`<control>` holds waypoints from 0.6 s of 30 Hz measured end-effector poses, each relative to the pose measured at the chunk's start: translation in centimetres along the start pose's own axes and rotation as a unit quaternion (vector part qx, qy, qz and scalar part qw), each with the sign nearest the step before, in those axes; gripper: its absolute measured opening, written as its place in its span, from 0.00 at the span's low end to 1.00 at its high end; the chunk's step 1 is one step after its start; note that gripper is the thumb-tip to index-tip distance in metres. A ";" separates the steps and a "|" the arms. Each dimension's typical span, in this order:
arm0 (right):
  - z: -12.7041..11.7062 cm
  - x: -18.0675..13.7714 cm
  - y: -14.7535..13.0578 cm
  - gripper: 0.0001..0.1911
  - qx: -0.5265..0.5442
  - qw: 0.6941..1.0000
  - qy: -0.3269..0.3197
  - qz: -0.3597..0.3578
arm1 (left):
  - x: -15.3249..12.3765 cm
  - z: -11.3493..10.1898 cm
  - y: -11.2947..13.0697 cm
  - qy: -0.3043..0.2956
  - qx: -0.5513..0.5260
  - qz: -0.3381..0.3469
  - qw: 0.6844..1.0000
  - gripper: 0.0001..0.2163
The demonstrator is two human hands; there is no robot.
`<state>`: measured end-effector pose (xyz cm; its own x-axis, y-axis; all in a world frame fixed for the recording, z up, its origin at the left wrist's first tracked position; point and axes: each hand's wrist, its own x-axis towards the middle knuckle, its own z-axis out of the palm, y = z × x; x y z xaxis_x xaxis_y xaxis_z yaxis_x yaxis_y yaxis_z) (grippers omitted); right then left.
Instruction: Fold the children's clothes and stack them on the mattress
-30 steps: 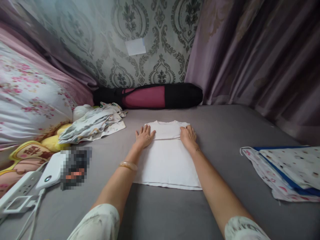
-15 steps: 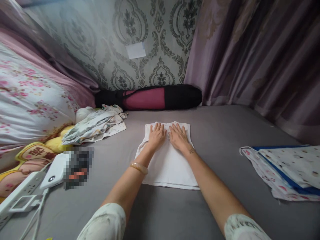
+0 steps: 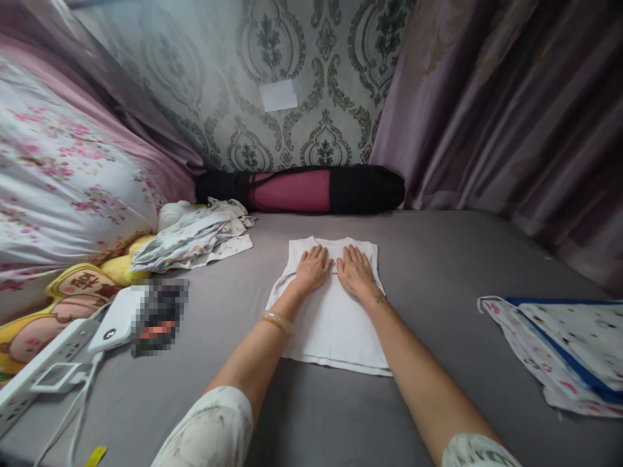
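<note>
A white shirt (image 3: 335,324) lies spread out on the grey bed sheet (image 3: 438,259), its sleeves apparently tucked in, with a folded-over edge running across its upper part. My left hand (image 3: 314,267) rests flat on that upper part, left of the middle, fingers stretched away from me. Beside it, my right hand (image 3: 357,271) presses flat on the right half, fingers slightly spread. Neither hand grips the cloth. A narrow gap separates the two hands.
At left are a rumpled patterned cloth (image 3: 195,237), a white power bank (image 3: 114,321), a power strip (image 3: 63,350) and a yellow plush toy (image 3: 53,318). Folded clothes (image 3: 574,344) lie at right. A black and maroon long bag (image 3: 292,189) lies against the wall.
Both flat hands have slid slightly towards me over the shirt, uncovering more of its top edge. The whole view has shifted a little, so things appear further right.
</note>
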<state>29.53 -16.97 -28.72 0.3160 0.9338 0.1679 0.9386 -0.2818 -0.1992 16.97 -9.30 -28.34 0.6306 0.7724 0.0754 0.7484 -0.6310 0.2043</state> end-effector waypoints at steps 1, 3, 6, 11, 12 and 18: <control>0.1 0.0 0.0 0.31 -0.006 1.000 0.013 0.016 | 0.1 0.0 -0.4 0.010 0.003 -0.017 1.000 0.28; 0.3 0.0 0.0 0.32 -0.017 0.999 0.029 0.037 | 0.2 0.1 -1.3 0.034 0.015 -0.059 0.998 0.30; 0.4 0.0 -0.1 0.32 -0.011 0.998 0.026 0.051 | 0.3 0.3 -2.1 0.034 0.026 -0.089 0.995 0.32; 0.3 0.3 0.2 0.31 -0.008 0.999 0.015 0.051 | 0.3 -0.9 -2.4 0.028 0.017 -0.074 0.997 0.28; 0.2 0.4 0.5 0.31 -0.009 0.999 0.015 0.044 | 0.3 -1.2 -2.5 0.033 0.018 -0.066 0.997 0.26; -0.1 0.7 2.8 0.29 -0.007 0.998 0.033 0.057 | 1.0 -1.0 -3.5 0.029 0.017 -0.066 0.997 0.30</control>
<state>32.43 -17.14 -29.03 0.4294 0.8787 0.2086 0.8975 -0.3893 -0.2073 14.80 -6.27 -28.03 0.5137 0.8513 0.1069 0.8312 -0.5247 0.1839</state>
